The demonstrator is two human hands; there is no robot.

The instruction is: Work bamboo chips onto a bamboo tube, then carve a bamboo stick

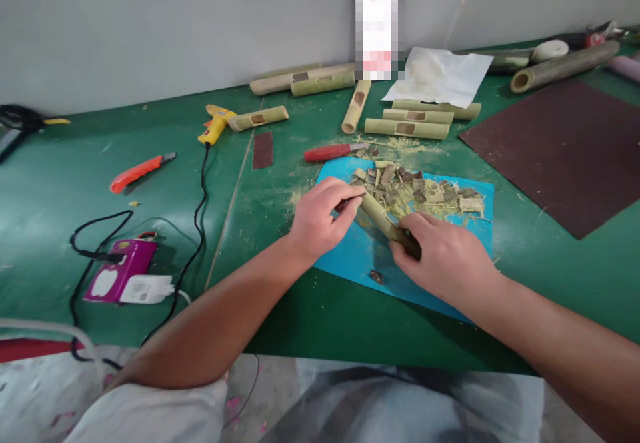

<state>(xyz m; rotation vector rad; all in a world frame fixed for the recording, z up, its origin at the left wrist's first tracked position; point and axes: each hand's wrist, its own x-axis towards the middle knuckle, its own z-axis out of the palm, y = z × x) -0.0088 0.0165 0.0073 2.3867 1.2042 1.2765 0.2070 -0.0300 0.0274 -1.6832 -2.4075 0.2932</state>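
My right hand (440, 256) is closed around the near end of a short green bamboo tube (383, 217), which lies slanted over a blue mat (360, 249). My left hand (323, 219) is pinched shut on a small dark tool (345, 204) whose tip meets the tube's far end. A heap of bamboo chips and shavings (420, 193) lies on the mat just beyond the tube.
On the green table: a red-handled knife (333, 153), an orange box cutter (137, 171), a yellow glue gun (215, 125) with black cord, a purple power strip (123, 277), several cut bamboo tubes (407, 128), white paper (440, 76), a brown sandpaper sheet (560, 149).
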